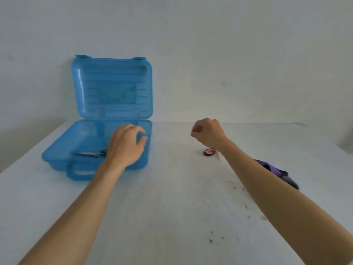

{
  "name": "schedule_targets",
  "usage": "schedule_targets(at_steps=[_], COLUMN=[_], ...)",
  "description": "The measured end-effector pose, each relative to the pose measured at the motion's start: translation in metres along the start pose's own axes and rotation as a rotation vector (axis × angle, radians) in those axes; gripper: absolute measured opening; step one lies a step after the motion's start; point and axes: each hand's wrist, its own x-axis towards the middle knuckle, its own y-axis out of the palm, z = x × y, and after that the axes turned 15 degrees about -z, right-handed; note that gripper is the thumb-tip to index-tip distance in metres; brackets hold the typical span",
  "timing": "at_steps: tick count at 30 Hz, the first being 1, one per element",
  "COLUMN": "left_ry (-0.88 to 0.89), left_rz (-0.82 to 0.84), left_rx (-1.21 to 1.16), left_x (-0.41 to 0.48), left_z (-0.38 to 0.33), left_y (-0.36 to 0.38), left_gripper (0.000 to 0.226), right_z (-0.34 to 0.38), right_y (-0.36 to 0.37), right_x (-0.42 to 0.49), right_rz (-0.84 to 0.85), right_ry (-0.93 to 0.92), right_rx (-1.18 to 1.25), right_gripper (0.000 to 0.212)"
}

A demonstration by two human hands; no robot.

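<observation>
Two grips, both empty as I read it: left grip (127, 144) loosely curled over the open blue case (55, 148), scissors (89, 153) just beside its wrist. Right grip (207, 133) fisted, tape roll (209, 152) on the table (172, 207) just below it. Next: open right, drop, pinch roll.

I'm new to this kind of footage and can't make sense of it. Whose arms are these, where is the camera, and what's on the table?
No machine here: a person wears one camera on the head, looking down at their own bare hands. The left hand hovers over an open blue case, which holds what looks like scissors. The right hand is curled, raised near a small tape roll. A purple thing lies partly behind that forearm. Neither hand visibly holds anything.
</observation>
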Motion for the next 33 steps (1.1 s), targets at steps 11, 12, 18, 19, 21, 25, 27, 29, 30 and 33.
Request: schedule_targets(at_steps=[11, 12, 18, 19, 21, 25, 27, 29, 30, 33], left_ry=[-0.12, -0.133, -0.197, -0.194, -0.198, -0.264, -0.371, -0.512, -0.564, -0.619], left_rz=[0.483, 0.483, 0.578, 0.604, 0.628, 0.548, 0.467, 0.384, 0.352, 0.331], left_rx=[-0.19, -0.184, -0.092, -0.063, -0.027, -0.074, -0.193, -0.361, -0.434, -0.545], left_x=[-0.003, -0.003, 0.011, 0.014, 0.02, 0.029, 0.024, 0.013, 0.006, -0.015], left_z=[-0.137, -0.142, -0.16, -0.162, -0.165, -0.165, -0.162, -0.163, -0.165, -0.173], left_y=[0.142, 0.148, 0.165, 0.165, 0.163, 0.153, 0.15, 0.147, 0.146, 0.143], left_gripper=[0.02, 0.02, 0.027, 0.031, 0.035, 0.028, 0.019, 0.017, 0.016, 0.012], right_z=[-0.143, -0.146, -0.155, -0.156, -0.159, -0.161, -0.158, -0.155, -0.153, -0.152], right_y=[-0.017, -0.015, -0.011, -0.011, -0.014, -0.027, -0.042, -0.065, -0.078, -0.118], right_x=[0.033, 0.037, 0.048, 0.048, 0.047, 0.043, 0.042, 0.036, 0.03, 0.002], right_rz=[0.088, 0.098, 0.074, 0.065, 0.049, 0.091, 0.169, 0.291, 0.348, 0.48], right_ry=[0.187, 0.188, 0.253, 0.269, 0.308, 0.357, 0.337, 0.269, 0.237, 0.206], right_rx=[-0.079, -0.076, -0.031, -0.02, 0.004, 0.046, 0.062, 0.007, -0.029, -0.107], right_gripper=[0.008, 0.008, 0.011, 0.013, 0.02, 0.024, 0.021, 0.014, 0.013, 0.019])
